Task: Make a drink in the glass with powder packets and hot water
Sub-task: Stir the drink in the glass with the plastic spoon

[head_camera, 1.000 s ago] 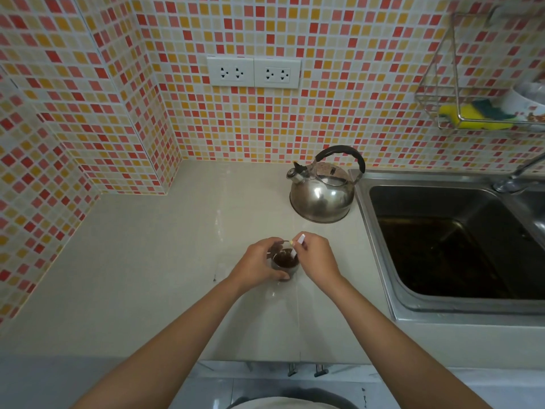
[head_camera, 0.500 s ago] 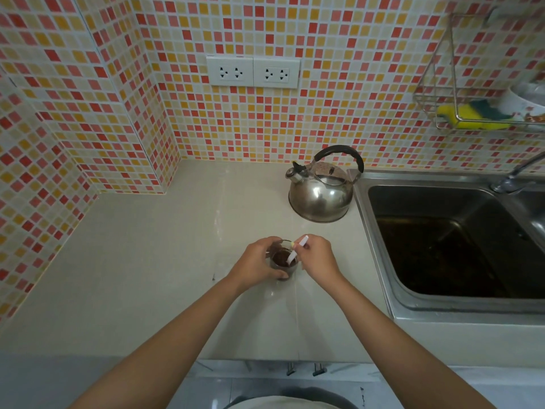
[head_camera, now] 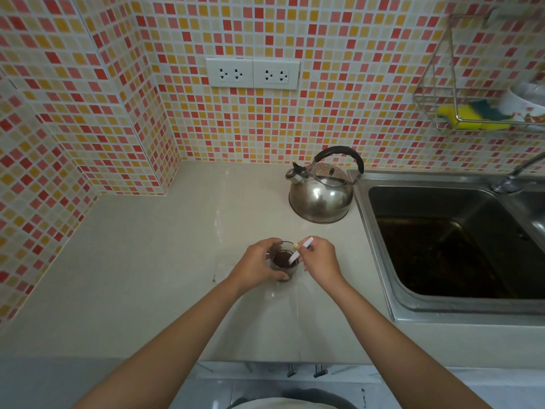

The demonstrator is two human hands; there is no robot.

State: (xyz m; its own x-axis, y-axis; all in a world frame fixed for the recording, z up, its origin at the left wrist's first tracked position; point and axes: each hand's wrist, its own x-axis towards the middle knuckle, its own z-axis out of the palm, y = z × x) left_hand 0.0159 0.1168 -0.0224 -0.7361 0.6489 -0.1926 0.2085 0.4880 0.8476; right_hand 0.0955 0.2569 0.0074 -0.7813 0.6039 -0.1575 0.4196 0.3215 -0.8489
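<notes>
A small clear glass (head_camera: 290,271) with dark brown drink in it stands on the beige counter (head_camera: 153,261), near the front edge. My left hand (head_camera: 256,265) is wrapped around the glass from the left. My right hand (head_camera: 320,259) pinches a thin white stick-shaped packet (head_camera: 300,251), tilted, with its lower end dipped into the dark liquid. A steel kettle (head_camera: 321,193) with a black handle sits behind the glass, beside the sink.
A steel sink (head_camera: 454,240) fills the right side, its tap (head_camera: 513,175) at the far right. A wire rack (head_camera: 460,113) on the tiled wall holds a yellow sponge and a white bowl. Two wall sockets (head_camera: 252,72) sit above the counter.
The white packet has tipped from nearly upright to a slant inside the glass as my right hand shifted slightly. My left hand stays on the glass.
</notes>
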